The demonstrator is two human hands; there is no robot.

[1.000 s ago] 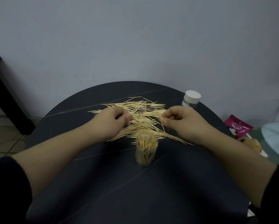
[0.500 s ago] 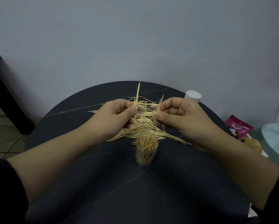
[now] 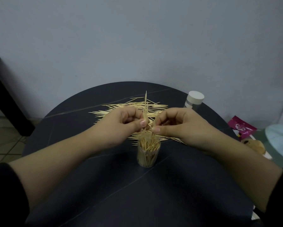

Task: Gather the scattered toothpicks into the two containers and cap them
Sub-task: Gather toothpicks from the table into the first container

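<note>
Here our left hand [image 3: 121, 126] pinches a few toothpicks [image 3: 145, 104] upright, and our right hand [image 3: 178, 126] pinches one too, both just above the open jar [image 3: 148, 154], nearly full, on the table [image 3: 88, 177]. Behind lies the loose pile [image 3: 129, 106], the capped jar [image 3: 194, 100] to its right.
</note>
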